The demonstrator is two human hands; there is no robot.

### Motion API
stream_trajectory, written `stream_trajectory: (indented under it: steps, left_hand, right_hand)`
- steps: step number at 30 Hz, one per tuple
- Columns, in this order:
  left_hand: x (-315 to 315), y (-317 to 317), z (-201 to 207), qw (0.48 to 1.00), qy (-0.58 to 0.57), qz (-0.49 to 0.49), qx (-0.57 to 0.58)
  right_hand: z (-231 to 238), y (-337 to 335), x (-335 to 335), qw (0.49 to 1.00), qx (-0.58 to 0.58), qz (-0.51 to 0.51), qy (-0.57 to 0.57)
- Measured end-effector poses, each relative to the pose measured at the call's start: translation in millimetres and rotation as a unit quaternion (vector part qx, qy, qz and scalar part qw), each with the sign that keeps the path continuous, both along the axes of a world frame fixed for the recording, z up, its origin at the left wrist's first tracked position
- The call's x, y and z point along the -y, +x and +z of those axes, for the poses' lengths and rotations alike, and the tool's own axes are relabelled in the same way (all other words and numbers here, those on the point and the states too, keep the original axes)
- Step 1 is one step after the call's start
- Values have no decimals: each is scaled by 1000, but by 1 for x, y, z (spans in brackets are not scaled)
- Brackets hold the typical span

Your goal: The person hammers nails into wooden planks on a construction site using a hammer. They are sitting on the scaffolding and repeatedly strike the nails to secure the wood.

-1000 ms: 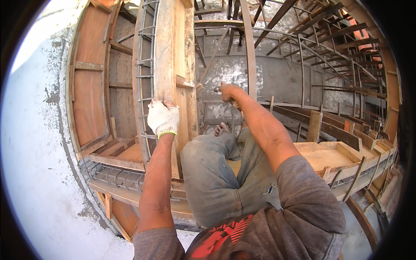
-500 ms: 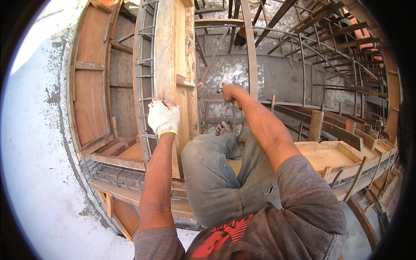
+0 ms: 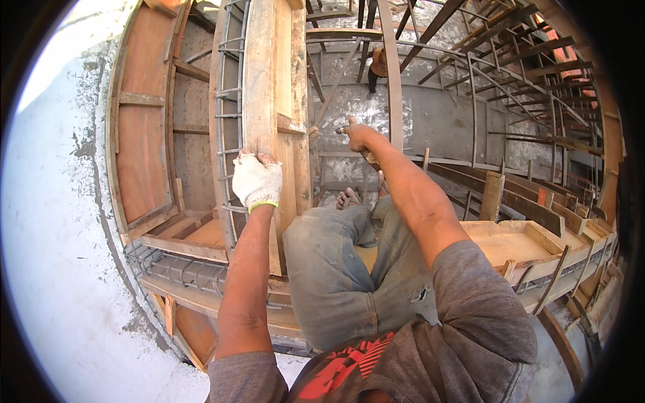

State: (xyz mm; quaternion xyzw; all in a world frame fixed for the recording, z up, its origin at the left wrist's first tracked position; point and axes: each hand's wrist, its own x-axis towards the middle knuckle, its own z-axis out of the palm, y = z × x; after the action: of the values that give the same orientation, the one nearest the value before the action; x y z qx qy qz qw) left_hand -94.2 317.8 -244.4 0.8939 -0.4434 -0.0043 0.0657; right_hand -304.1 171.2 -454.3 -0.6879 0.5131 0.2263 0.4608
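My left hand, in a white knit glove with bare fingertips, is closed at the left edge of a long wooden formwork board. Its fingers curl against the wood, beside a rebar cage. Out to the right, over the open drop, my right hand is bare and wrapped round a hammer. A dark end of the tool pokes out by the fingers; most of it is hidden by the hand and forearm. My jeans-clad legs are bent between my arms.
Far below, a person stands on the grey floor, amid timber props. An upright metal-looking bar rises past my right hand. Plywood formwork lies left, a shallow wooden trough right, and a white-grey slab at far left.
My right hand has risen slightly with the hammer. The person below has come further into sight. My left hand keeps its place on the board; the whole view has shifted a little.
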Motion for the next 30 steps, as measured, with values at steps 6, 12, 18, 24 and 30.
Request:
stream_trajectory:
  steps: [6,12,18,24,30]
  left_hand:
    - [2,0,2,1000,13,1,-8]
    - [2,-2,3,999,38,3,-2]
    - [0,0,1,1000,4,-4,0]
    - [1,-1,4,1000,16,6,-8]
    - [4,-2,1,1000,15,-4,1]
  right_hand:
    - [-1,2,-3,1000,-3,-3,24]
    - [17,1,-2,1000,-13,-1,25]
    - [33,1,-2,999,-13,23,22]
    - [24,3,-4,999,-18,34,23]
    - [20,-3,-4,999,-25,29,29]
